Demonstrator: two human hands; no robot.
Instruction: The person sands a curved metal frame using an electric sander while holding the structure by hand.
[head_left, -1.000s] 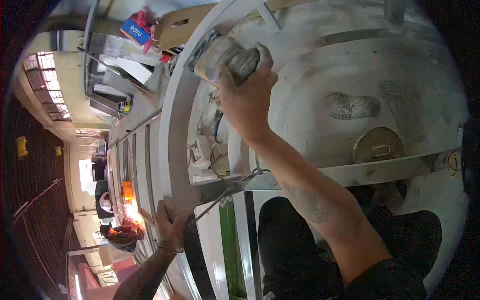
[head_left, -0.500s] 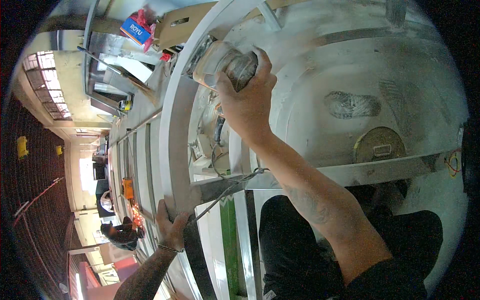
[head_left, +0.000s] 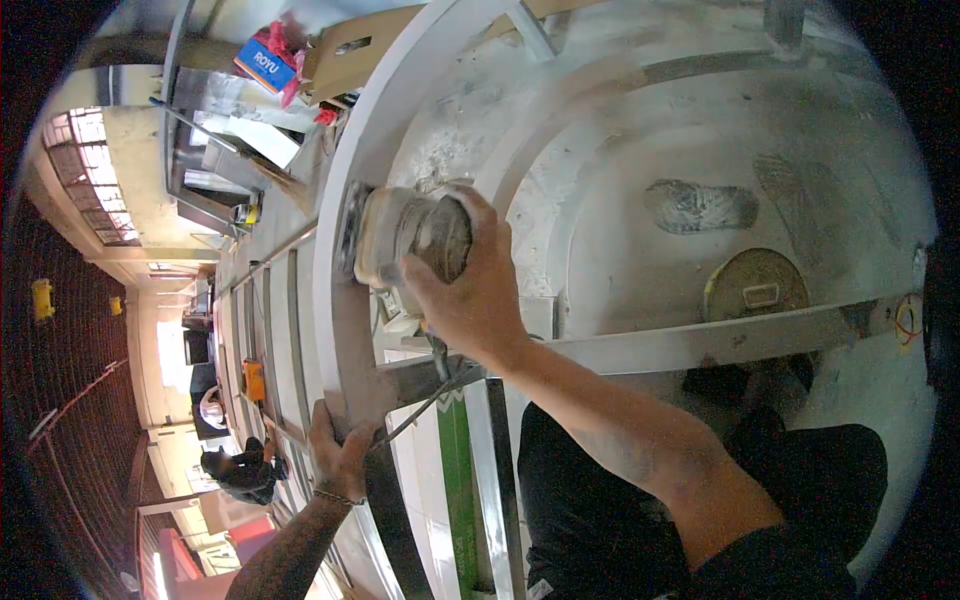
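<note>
My right hand (head_left: 475,305) is wrapped round the body of a dusty electric palm sander (head_left: 402,238). The sander's pad lies against the inner face of a curved, grey-coated metal frame (head_left: 343,310). A cord (head_left: 428,408) runs from beneath the sander toward the frame near my left hand. Lower down, my left hand (head_left: 340,458) grips the same frame close to where a crossbar (head_left: 430,375) joins it, thumb on one side and fingers on the other. The fingertips behind the frame are hidden.
A dusty floor with a round metal cover (head_left: 757,290) lies inside the frame. A cardboard box (head_left: 365,45) and a small blue box (head_left: 265,65) sit at the upper left. A co-worker (head_left: 245,472) crouches beyond long metal bars (head_left: 272,310). My knees (head_left: 590,480) are close below.
My right hand has slid the sander down along the curved frame, toward me. My left hand has stayed in place. Orange sparks by the co-worker no longer show.
</note>
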